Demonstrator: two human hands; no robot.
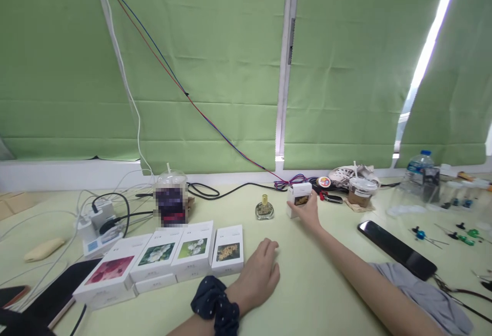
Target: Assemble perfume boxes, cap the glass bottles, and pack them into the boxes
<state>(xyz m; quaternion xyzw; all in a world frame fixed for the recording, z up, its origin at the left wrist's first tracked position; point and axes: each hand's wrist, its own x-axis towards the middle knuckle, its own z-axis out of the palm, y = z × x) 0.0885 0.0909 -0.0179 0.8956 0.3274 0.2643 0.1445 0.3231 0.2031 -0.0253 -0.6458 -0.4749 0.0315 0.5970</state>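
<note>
A small white box (300, 189) with a dark picture of yellow flowers stands upright toward the back of the table. My right hand (308, 213) is closed on it, thumb at the front and fingers at its right side. Left of that box stands a small glass perfume bottle (264, 210) with a gold neck. My left hand (260, 272), a dark scrunchie on its wrist, lies on the table with loosely bent fingers and nothing in them. Beside it is a white box with a yellow flower picture (228, 252), the rightmost of several lying flower-picture boxes (193, 248).
A power strip (100, 241) with cables and a lidded cup (171, 200) stand at left. On the right are a black phone (396, 249), grey cloth (426, 295), an iced drink cup (360, 192), a water bottle (419, 167) and small wired parts (421, 234). Green blinds (223, 69) hang behind.
</note>
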